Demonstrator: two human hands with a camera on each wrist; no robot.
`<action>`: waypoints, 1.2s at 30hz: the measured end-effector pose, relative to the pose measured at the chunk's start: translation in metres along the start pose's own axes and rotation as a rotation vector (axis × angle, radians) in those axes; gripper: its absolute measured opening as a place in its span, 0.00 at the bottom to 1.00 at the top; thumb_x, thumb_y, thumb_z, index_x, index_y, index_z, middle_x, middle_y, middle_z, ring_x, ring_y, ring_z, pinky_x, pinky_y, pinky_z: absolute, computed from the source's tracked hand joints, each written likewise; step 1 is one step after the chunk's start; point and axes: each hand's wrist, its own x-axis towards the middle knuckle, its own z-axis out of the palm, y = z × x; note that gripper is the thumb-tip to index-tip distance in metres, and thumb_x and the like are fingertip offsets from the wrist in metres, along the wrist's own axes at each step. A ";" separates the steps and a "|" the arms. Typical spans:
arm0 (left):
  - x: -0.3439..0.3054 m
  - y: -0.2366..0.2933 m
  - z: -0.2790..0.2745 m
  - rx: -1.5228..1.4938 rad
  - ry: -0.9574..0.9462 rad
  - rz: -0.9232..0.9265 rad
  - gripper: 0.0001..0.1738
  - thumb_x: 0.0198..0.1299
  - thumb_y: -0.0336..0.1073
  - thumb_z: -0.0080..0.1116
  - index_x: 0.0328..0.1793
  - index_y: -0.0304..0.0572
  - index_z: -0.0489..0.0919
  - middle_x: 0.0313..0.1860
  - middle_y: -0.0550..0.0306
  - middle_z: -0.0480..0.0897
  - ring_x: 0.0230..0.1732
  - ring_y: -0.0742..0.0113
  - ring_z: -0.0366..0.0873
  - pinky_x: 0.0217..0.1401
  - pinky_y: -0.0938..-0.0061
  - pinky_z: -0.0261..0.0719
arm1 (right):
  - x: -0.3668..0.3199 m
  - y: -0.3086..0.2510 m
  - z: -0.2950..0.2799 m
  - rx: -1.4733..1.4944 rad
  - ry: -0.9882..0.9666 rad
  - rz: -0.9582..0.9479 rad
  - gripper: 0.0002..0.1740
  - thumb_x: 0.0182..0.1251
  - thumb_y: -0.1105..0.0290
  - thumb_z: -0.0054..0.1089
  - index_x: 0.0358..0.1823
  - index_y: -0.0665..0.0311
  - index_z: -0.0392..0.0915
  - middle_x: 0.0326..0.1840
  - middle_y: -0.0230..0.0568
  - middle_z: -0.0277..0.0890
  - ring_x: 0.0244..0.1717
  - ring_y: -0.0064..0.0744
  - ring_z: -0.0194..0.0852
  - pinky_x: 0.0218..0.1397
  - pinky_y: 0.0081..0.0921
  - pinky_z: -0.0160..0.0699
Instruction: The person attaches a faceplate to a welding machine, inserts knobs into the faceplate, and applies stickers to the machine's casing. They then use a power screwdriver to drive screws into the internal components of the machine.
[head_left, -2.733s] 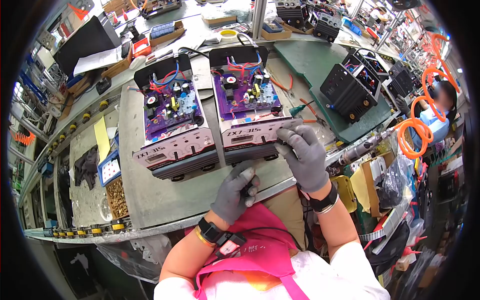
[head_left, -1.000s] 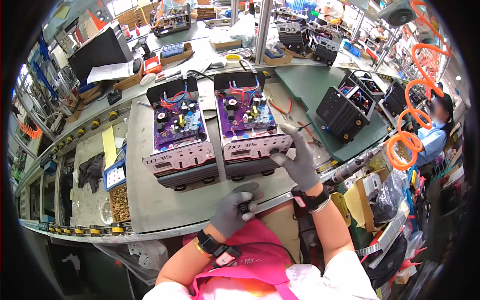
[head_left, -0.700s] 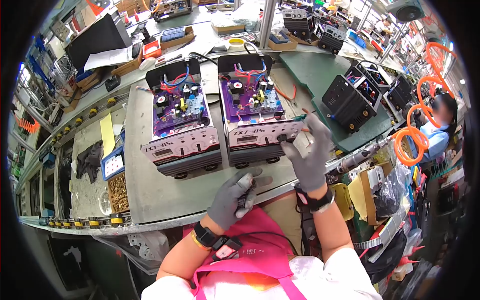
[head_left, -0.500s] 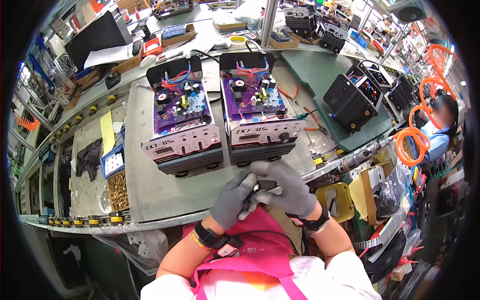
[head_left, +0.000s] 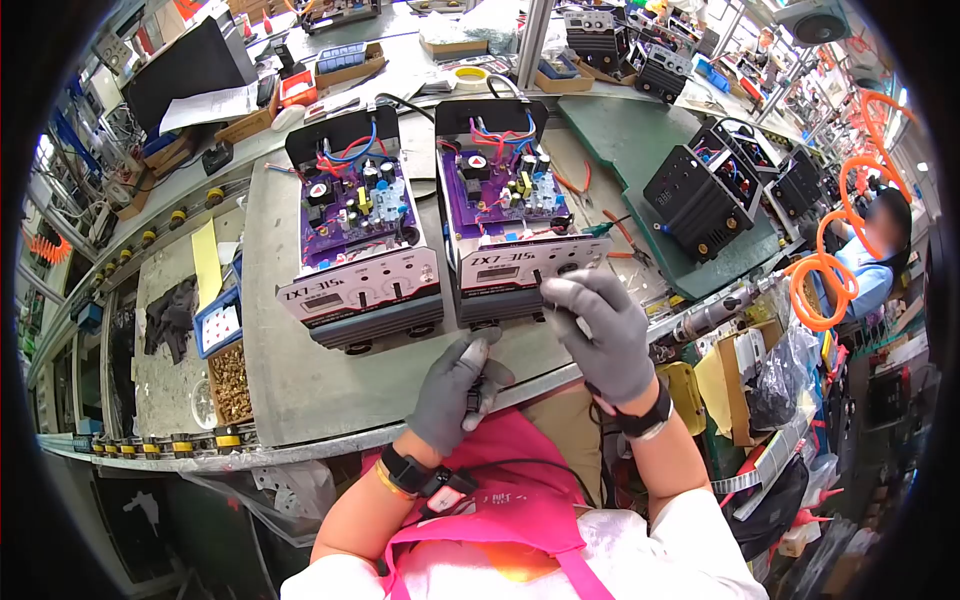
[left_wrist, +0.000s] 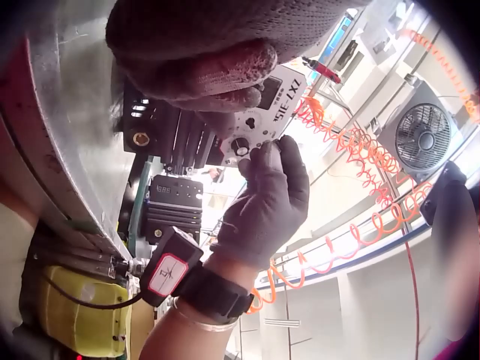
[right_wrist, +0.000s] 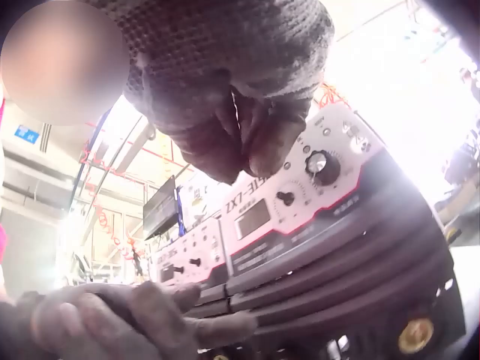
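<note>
My gloved left hand [head_left: 446, 396] is low in front of the bench edge, fingers curled round small black knobs [head_left: 474, 400]. My gloved right hand [head_left: 606, 332] is raised at the front panel of the right ZX7-315 welding machine [head_left: 506, 268], fingers bent and fingertips together. I cannot tell what sits between them. In the right wrist view a black knob [right_wrist: 322, 166] is fitted on that panel, with a thin black shaft [right_wrist: 285, 199] beside it. The left welding machine [head_left: 350, 292] has two thin shafts on its panel. Both machines stand without covers, their purple boards exposed.
Orange-handled pliers [head_left: 575, 180] lie beyond the right machine. Black machines [head_left: 690, 205] stand on a green board [head_left: 625, 130] to the right. A blue tray [head_left: 218, 325] and a box of brass parts [head_left: 232, 385] are at the left. An orange coiled hose [head_left: 825, 260] hangs at right.
My right hand fitted a black knob on the right machine's panel, dropped to the left hand, then rose back to the panel. The left hand stayed low with its black knobs.
</note>
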 end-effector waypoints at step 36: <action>-0.001 -0.035 -0.017 -0.580 -0.050 -0.054 0.23 0.71 0.50 0.47 0.59 0.37 0.71 0.43 0.53 0.79 0.49 0.65 0.76 0.47 0.69 0.79 | -0.006 -0.026 0.016 0.107 -0.361 -0.100 0.25 0.49 0.69 0.66 0.53 0.55 0.77 0.47 0.36 0.74 0.46 0.38 0.71 0.47 0.37 0.72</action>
